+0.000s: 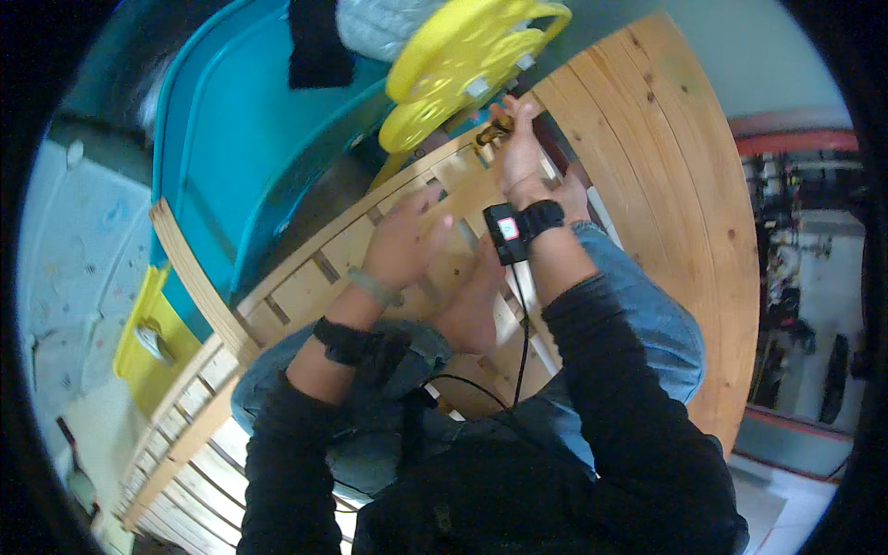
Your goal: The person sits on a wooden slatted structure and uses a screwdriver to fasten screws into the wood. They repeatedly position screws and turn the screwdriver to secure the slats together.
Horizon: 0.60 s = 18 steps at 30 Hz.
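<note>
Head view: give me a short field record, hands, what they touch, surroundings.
view: head camera, looking down at a seated person's lap and hands
left hand: open, fingers spread, resting on the wooden slatted frame
right hand: raised, grip closed on a small yellow-and-black object; its kind cannot be told
right wrist: black strap with a small device, cable running down from it
clothing: black sleeves, blue jeans
nearby: yellow plastic wheel-like part, teal plastic slide, curved wooden panel, yellow bin
</note>
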Tool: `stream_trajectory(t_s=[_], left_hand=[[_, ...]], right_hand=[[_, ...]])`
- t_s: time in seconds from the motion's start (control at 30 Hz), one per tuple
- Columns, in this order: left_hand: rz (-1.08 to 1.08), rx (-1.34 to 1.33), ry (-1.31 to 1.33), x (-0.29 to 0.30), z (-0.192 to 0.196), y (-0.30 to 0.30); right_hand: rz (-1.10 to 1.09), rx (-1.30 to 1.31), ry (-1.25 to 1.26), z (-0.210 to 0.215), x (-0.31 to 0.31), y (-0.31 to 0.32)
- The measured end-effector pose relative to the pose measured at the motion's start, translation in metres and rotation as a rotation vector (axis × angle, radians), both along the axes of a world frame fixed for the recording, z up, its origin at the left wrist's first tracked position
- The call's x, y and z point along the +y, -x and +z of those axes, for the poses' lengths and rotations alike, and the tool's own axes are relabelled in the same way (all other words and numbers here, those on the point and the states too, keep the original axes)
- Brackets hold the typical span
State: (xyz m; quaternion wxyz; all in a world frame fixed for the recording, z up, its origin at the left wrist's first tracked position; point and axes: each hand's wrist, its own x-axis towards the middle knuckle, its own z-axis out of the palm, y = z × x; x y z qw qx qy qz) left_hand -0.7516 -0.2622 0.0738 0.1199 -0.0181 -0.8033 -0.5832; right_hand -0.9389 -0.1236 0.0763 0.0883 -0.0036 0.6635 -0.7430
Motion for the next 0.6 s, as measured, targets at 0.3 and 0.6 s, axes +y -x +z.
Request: stream_trajectory(t_s=[0.3,0.6], left_hand=[[-0.047,-0.055,-0.437,0.036,0.001,0.198],[-0.052,-0.111,-0.646,0.071,-0.014,0.166]], right_hand=[[-0.064,0.048,0.142,-0.022,-0.001,-0.004],[0.173,-0.114,0.360,-0.016,0.000,0.037]])
